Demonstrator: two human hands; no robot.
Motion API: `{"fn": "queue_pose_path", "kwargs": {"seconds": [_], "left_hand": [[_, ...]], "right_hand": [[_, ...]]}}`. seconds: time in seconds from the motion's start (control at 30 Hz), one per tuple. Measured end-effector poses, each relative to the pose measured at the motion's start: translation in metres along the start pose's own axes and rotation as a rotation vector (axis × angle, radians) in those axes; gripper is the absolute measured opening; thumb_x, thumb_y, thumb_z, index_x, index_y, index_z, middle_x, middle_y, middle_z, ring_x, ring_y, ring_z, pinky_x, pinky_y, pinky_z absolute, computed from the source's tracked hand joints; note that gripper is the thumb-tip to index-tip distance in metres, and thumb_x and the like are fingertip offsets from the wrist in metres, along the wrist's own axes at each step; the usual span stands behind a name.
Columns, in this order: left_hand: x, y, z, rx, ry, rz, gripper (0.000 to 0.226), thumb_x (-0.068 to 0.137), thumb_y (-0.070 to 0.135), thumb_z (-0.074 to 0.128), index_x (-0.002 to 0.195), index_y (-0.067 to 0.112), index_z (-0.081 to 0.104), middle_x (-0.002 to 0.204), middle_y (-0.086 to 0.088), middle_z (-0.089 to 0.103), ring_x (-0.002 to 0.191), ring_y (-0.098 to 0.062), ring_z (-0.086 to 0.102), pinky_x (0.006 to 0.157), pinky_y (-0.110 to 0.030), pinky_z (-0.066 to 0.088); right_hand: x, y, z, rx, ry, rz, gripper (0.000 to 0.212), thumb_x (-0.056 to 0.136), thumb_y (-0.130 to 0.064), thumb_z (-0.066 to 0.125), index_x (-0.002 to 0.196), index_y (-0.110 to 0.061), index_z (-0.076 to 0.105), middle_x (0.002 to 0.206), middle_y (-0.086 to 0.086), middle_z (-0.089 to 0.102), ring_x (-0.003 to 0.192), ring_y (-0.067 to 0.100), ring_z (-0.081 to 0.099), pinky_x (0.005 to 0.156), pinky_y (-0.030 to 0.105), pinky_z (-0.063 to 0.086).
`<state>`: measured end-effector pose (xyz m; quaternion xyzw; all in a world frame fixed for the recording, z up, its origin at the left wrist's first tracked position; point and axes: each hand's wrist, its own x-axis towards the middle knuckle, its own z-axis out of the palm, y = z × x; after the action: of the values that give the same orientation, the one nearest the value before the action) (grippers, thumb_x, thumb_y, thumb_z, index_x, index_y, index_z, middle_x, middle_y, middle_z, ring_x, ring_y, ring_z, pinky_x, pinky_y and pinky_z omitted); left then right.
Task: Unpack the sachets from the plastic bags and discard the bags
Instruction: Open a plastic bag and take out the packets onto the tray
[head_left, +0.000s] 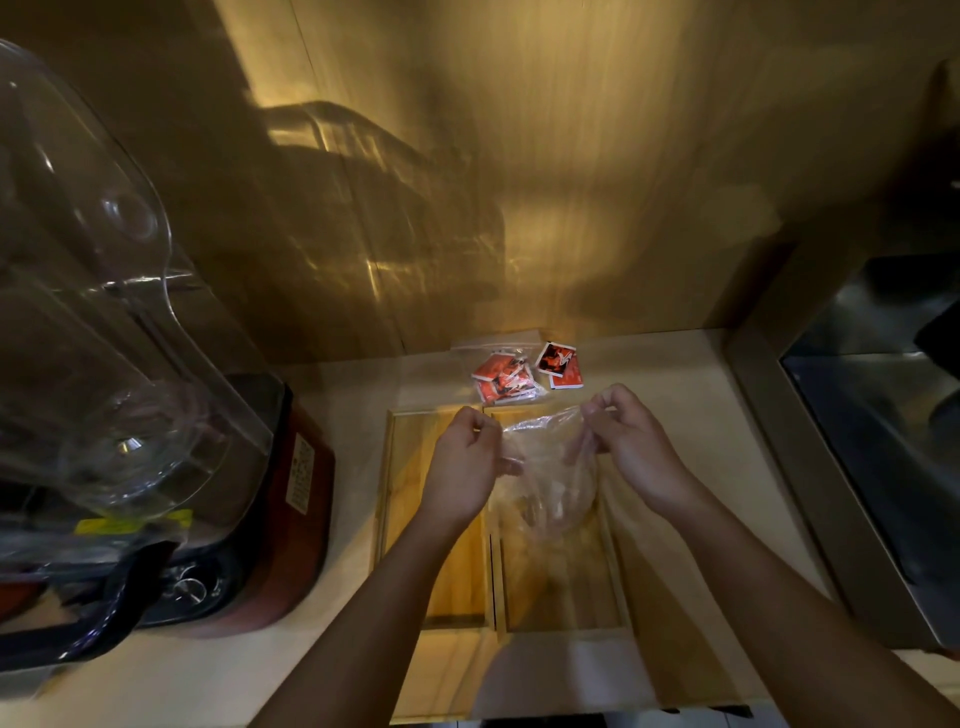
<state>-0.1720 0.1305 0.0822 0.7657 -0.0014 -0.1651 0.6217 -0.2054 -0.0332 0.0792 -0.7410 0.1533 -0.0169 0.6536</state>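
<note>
Two hands, one clear bag

Far on the left we see a big blender (156, 415). It has a clear cover and a dark red base, and it stands on the pale worktop (353, 384).

Next to it, in the middle, a wooden tray (457, 571) lies on the worktop. It has a thin wall down the middle, so it has two parts.

Our left hand (465, 462) is over the left part of the tray. Its fingers (485, 426) are curled in and pinch the left edge of a clear bag (545, 478).

The bag hangs between both hands, above the tray. It is crumpled and see-through. We cannot tell if anything is inside it.

Behind the hands, near the wall, a second bag (506, 382) lies flat on the worktop. Red sachets are inside it. Just to its right, two loose sachets (560, 364) lie on the worktop, one partly on the other. They are red, black and white.

Our right hand (636, 447) is over the right part of the tray. Its fingers (605, 408) are bent and pinch the right edge of the clear bag.

Far on the right is a shiny metal sink (883, 441), set lower than the worktop.
</note>
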Motion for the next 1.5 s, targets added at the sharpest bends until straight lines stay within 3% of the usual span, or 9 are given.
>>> {"fn": "queue_pose_path", "kwargs": {"seconds": [0.1, 0.23, 0.37, 0.63, 0.87, 1.07, 1.23, 1.4, 1.5], "left_hand": [[0.006, 0.004, 0.000, 0.009, 0.016, -0.003, 0.020, 0.093, 0.011, 0.043, 0.074, 0.010, 0.049, 0.058, 0.000, 0.061, 0.046, -0.007, 0.062, 0.059, -0.035, 0.053], [0.011, 0.010, 0.000, 0.054, 0.037, -0.013, 0.019, 0.090, 0.015, 0.045, 0.072, 0.014, 0.051, 0.069, -0.008, 0.059, 0.065, -0.024, 0.061, 0.062, -0.042, 0.055], [0.010, 0.020, 0.002, 0.022, 0.009, -0.016, 0.018, 0.092, 0.011, 0.045, 0.074, 0.009, 0.051, 0.061, -0.003, 0.059, 0.039, -0.002, 0.058, 0.039, -0.018, 0.047], [0.023, 0.037, 0.012, -0.042, -0.053, -0.011, 0.024, 0.092, 0.010, 0.048, 0.068, 0.012, 0.050, 0.062, -0.007, 0.058, 0.034, -0.001, 0.052, 0.037, -0.017, 0.044], [0.042, 0.048, 0.052, 0.025, -0.041, 0.218, 0.026, 0.086, 0.008, 0.058, 0.062, 0.018, 0.055, 0.060, 0.003, 0.058, 0.065, -0.017, 0.054, 0.065, -0.030, 0.042], [0.044, 0.025, 0.095, 0.236, -0.082, 0.416, 0.005, 0.081, 0.009, 0.066, 0.082, 0.005, 0.069, 0.100, -0.001, 0.053, 0.098, -0.007, 0.048, 0.083, 0.001, 0.029], [0.034, -0.028, 0.129, 0.498, -0.209, 0.256, 0.010, 0.084, 0.012, 0.056, 0.084, 0.013, 0.066, 0.094, -0.009, 0.066, 0.093, -0.023, 0.061, 0.080, -0.031, 0.046], [0.030, -0.063, 0.143, 0.754, -0.404, 0.073, 0.014, 0.081, 0.018, 0.054, 0.088, 0.017, 0.067, 0.100, -0.005, 0.071, 0.098, -0.024, 0.064, 0.076, -0.029, 0.047], [0.042, -0.068, 0.142, 0.730, -0.587, 0.025, 0.005, 0.076, 0.020, 0.059, 0.075, 0.019, 0.064, 0.102, -0.014, 0.069, 0.100, -0.031, 0.064, 0.082, -0.033, 0.050]], "right_hand": [[0.004, -0.006, 0.000, 0.026, 0.027, 0.001, 0.020, 0.093, -0.011, 0.043, 0.074, -0.017, 0.044, 0.044, 0.004, 0.062, 0.060, 0.031, 0.059, 0.059, 0.033, 0.044], [0.005, -0.013, -0.002, 0.017, 0.061, 0.004, 0.019, 0.093, -0.012, 0.044, 0.074, -0.015, 0.044, 0.040, 0.000, 0.059, 0.042, 0.013, 0.057, 0.047, 0.026, 0.044], [0.006, -0.018, -0.004, 0.039, 0.087, 0.033, 0.019, 0.093, -0.017, 0.046, 0.075, -0.011, 0.044, 0.039, 0.002, 0.058, 0.034, 0.012, 0.055, 0.039, 0.022, 0.041], [0.017, -0.028, -0.027, -0.006, 0.140, 0.048, 0.016, 0.090, -0.017, 0.050, 0.077, -0.009, 0.048, 0.058, 0.010, 0.058, 0.042, 0.017, 0.055, 0.046, 0.028, 0.045], [0.012, -0.036, -0.067, -0.093, 0.281, -0.035, 0.015, 0.085, -0.014, 0.058, 0.074, -0.005, 0.054, 0.070, 0.007, 0.059, 0.064, 0.014, 0.056, 0.065, 0.030, 0.044], [-0.003, -0.002, -0.118, -0.368, 0.222, 0.071, 0.008, 0.079, -0.012, 0.065, 0.076, -0.007, 0.060, 0.094, -0.005, 0.061, 0.087, 0.011, 0.058, 0.076, 0.028, 0.046], [-0.017, 0.060, -0.131, -0.702, 0.138, 0.124, 0.022, 0.074, -0.001, 0.060, 0.062, -0.019, 0.054, 0.082, 0.012, 0.064, 0.080, 0.029, 0.062, 0.071, 0.037, 0.046], [-0.026, 0.094, -0.136, -0.876, -0.078, 0.357, 0.013, 0.060, -0.024, 0.050, 0.055, -0.031, 0.041, 0.070, -0.006, 0.053, 0.074, 0.022, 0.057, 0.069, 0.038, 0.049], [-0.019, 0.093, -0.139, -0.860, -0.215, 0.469, 0.021, 0.065, -0.017, 0.057, 0.059, -0.029, 0.041, 0.071, -0.009, 0.050, 0.075, 0.017, 0.052, 0.065, 0.030, 0.043]]}}
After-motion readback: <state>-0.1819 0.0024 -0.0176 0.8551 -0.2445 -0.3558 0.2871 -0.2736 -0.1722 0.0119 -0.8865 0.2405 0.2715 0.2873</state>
